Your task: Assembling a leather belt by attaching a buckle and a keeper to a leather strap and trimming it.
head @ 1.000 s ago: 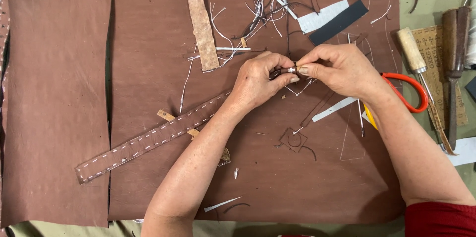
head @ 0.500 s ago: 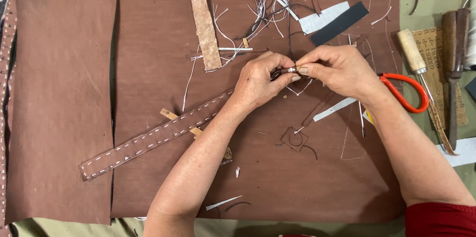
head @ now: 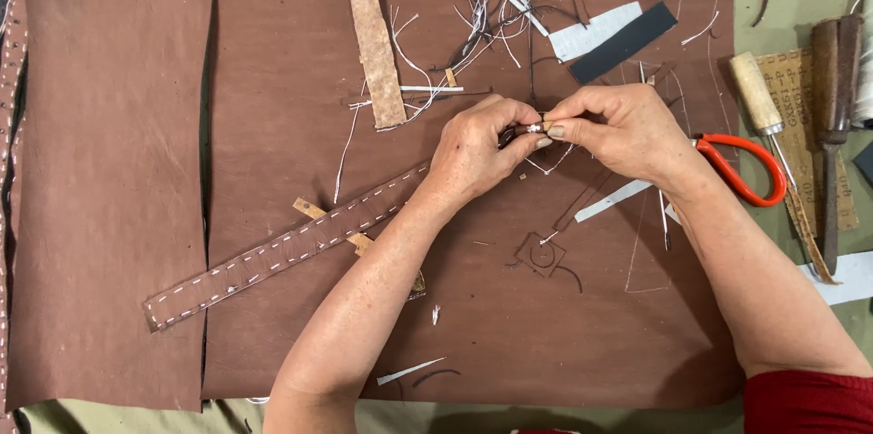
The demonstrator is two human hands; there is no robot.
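A long brown leather strap with white stitching along both edges runs from lower left up into my left hand. Both hands meet above a big brown leather sheet. My left hand pinches the strap's end, and my right hand pinches the same end from the other side, fingertips touching at a small metal piece. A white thread hangs in a loop just below the fingers.
A second leather sheet lies at the left. A tan strip, thread scraps, white and black strips sit at the top. Orange-handled scissors lie under my right wrist. An awl, a dark wooden-handled tool and sandpaper lie at the right.
The view has shifted slightly. Both hands stay pinched on the strap's end in the same spot.
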